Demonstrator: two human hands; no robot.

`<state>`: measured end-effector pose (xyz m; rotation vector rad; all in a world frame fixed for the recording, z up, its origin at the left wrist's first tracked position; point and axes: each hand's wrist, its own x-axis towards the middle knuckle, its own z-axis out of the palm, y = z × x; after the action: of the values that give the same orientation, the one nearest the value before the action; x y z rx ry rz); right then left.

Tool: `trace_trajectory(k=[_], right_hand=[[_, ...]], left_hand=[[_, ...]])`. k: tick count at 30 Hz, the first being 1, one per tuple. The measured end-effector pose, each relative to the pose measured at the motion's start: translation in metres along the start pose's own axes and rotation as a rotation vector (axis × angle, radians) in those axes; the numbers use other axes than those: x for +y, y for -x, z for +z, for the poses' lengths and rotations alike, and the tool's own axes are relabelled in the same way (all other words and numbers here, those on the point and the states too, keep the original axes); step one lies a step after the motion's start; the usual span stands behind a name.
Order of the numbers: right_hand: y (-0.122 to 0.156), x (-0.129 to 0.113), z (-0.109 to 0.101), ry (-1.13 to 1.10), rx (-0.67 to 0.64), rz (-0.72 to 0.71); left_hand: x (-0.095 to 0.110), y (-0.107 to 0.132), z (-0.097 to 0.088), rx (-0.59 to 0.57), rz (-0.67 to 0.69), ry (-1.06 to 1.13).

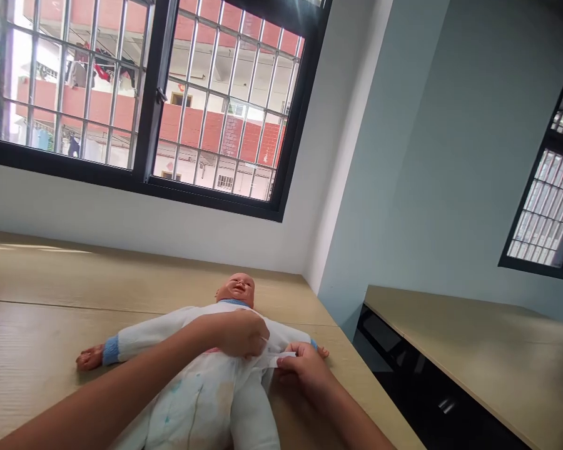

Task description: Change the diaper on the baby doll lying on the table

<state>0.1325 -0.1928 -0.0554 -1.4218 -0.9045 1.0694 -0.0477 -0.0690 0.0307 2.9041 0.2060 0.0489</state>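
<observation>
Left hand (pixel 238 334) lies pressed on the baby doll's (pixel 236 290) chest; right hand (pixel 304 370) pinches a white tab (pixel 282 359) at the doll's side. Risk: slack tension could let the tab slip free.

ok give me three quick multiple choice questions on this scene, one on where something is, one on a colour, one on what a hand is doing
1. Where does the baby doll lie?
A. On a light wood table
B. In a sink
C. On a window sill

2. What colour is the cuff on the sleeve of the white suit?
A. Red
B. Yellow
C. Blue

3. What is the right hand doing?
A. Holding the doll's foot
B. Pinching a white tab of the suit
C. Lying flat on the table, touching nothing

1. A, the doll lies on its back on the tabletop.
2. C, the band at the doll's wrist shows blue.
3. B, the hand closes on the tab at the doll's side.
</observation>
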Motion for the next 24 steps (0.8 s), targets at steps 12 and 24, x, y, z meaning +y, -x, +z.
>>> trace_trajectory(k=[12, 24], right_hand=[[-0.004, 0.003, 0.000, 0.020, -0.066, 0.033], [0.006, 0.000, 0.001, 0.070, -0.030, 0.027]], left_hand=[[0.006, -0.020, 0.038, 0.135, -0.038, -0.330], [0.018, -0.023, 0.047, 0.112, -0.050, -0.396]])
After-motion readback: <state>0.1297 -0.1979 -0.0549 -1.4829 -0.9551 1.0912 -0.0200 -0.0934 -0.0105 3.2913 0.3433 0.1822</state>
